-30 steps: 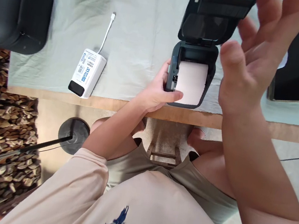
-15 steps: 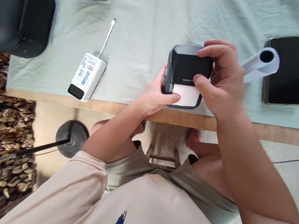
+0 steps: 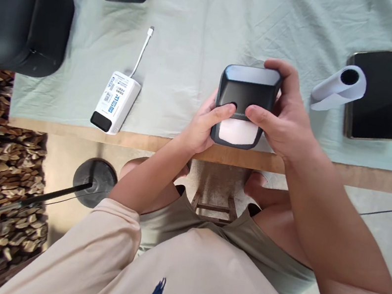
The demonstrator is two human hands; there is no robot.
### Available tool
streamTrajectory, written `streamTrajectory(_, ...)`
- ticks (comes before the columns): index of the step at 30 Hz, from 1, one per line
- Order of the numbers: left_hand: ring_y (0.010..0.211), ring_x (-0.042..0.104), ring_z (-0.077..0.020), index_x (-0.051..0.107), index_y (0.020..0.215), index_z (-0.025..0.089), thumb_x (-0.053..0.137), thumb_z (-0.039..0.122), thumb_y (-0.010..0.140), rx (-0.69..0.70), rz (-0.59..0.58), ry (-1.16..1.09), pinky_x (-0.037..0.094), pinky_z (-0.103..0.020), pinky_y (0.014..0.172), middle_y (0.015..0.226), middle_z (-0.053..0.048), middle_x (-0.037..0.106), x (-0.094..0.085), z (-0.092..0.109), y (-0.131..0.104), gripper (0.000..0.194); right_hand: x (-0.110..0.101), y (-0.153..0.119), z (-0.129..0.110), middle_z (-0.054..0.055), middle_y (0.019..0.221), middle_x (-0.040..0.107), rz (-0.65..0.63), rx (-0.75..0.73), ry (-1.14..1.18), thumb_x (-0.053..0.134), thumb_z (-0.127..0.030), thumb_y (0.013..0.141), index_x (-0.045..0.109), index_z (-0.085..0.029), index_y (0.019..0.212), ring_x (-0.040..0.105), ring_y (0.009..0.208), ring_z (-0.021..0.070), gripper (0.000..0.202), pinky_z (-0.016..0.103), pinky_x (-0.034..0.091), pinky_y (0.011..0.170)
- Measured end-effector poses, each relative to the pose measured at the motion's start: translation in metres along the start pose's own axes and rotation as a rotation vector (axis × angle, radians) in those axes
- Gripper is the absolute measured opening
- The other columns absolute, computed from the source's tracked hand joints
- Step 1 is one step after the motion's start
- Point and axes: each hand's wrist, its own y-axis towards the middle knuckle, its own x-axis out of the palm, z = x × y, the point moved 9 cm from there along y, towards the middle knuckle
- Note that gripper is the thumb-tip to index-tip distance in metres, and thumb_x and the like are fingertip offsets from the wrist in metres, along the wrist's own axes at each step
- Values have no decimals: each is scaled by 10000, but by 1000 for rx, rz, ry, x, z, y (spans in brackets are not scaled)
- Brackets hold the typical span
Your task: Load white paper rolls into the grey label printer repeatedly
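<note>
Printer (image 3: 249,88) sits between the fingers of both hands, just over the near edge of the worktop (image 3: 185,30); can't tell if its base rests on the cloth or is held clear; L hand (image 3: 201,128) wraps its left flank, L thumb (image 3: 225,112) on top near the front of the lid (image 3: 245,95); R hand (image 3: 293,128) has the right flank, R thumb (image 3: 260,116) on top facing the other, a finger (image 3: 283,67) hooked round the far right corner; so both sets of fingers are spread about a printer's width & closed on it; lid looks down, but can't tell if it's fully latched; white paper (image 3: 238,132) shows just nearside of the thumbs; shell looks like hard, smooth plastic, so prob. stiff, a bit slippery w/ dry fingers; weight prob. light to mod., fine for one hand, steadier w/ two; best hold is low on both flanks, palms in, thumbs off the lid seam; hinge & lid prob. the weak bits, so no lifting by the lid; paper is soft, would crease or mark if pinched; loose roll (image 3: 331,89) lies beyond the R fingers, off to their right, w/ the tablet (image 3: 377,94) past it; white box (image 3: 117,96) well left of the L fingers.
</note>
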Motion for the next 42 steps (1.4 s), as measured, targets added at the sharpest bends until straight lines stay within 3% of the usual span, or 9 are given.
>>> streamTrajectory(9, 1385, 589, -317, 675, 1019, 229, 600, 644, 855, -60, 34, -85, 575, -402, 1079, 1055, -49, 781, 2, -2, 5, 452, -3, 4, 4, 51, 1333, 531, 5, -14, -6, 578, -806, 734, 217, -307, 1490, 604, 1074, 113, 975, 252, 551, 825)
streamTrajectory(16, 1289, 672, -229, 715, 932, 187, 380, 340, 1012, -50, 121, -217, 577, -373, 1093, 923, -20, 796, -2, 0, 7, 377, -20, -1, -4, 32, 1538, 397, 39, -54, -9, 690, -630, 750, 355, -289, 1487, 476, 1421, 167, 879, 275, 541, 1150)
streamTrajectory(21, 1206, 714, -227, 704, 874, 176, 368, 314, 1006, -70, 187, -227, 578, -368, 1083, 820, -24, 778, -5, 0, 6, 387, -17, -3, -4, 47, 1610, 293, -24, -64, -2, 775, -506, 688, 267, -276, 1556, 497, 1414, 166, 1032, 306, 486, 1253)
streamTrajectory(28, 1357, 614, -305, 709, 942, 188, 437, 512, 943, -116, 135, -242, 562, -413, 1086, 959, -63, 778, 1, 0, 6, 423, -28, -4, -22, 40, 1485, 454, 152, -121, -56, 803, -529, 672, 412, -278, 1408, 523, 1356, 136, 871, 233, 564, 1045)
streamTrajectory(31, 1290, 656, -308, 703, 1014, 201, 575, 521, 870, -105, 64, -200, 595, -396, 1012, 1064, -60, 776, 4, 0, 4, 373, -48, -8, -34, 42, 1051, 607, 447, -144, -51, 776, -594, 692, 484, -160, 992, 575, 909, 48, 603, 161, 470, 698)
streamTrajectory(33, 1140, 725, -268, 686, 1037, 217, 673, 430, 818, -86, 36, -150, 618, -347, 905, 1025, -30, 776, 3, -1, 4, 306, -53, -8, -40, 14, 757, 509, 547, -155, -40, 643, -671, 796, 355, -136, 792, 443, 666, 8, 608, 169, 360, 588)
streamTrajectory(35, 1020, 753, -228, 668, 1071, 232, 711, 386, 797, -85, 17, -121, 614, -297, 807, 971, -3, 772, 2, -2, 4, 317, -52, -5, -44, 21, 720, 505, 547, -135, -47, 425, -677, 920, 344, -133, 766, 418, 595, 6, 571, 184, 330, 557)
streamTrajectory(38, 1017, 755, -219, 661, 1074, 230, 678, 393, 823, -88, 14, -148, 610, -289, 800, 961, -3, 774, 2, -3, 4, 300, -46, -3, -48, 65, 1023, 644, 482, -116, -120, 263, -565, 983, 536, -138, 979, 514, 662, 17, 507, 197, 361, 578)
streamTrajectory(42, 1063, 748, -215, 654, 1061, 223, 672, 387, 831, -92, 22, -184, 609, -306, 904, 990, -7, 773, 3, -3, 3, 283, -33, -3, -53, 33, 1030, 677, 321, -120, -374, 548, -392, 861, 693, -199, 1052, 534, 829, 66, 307, 248, 455, 804)
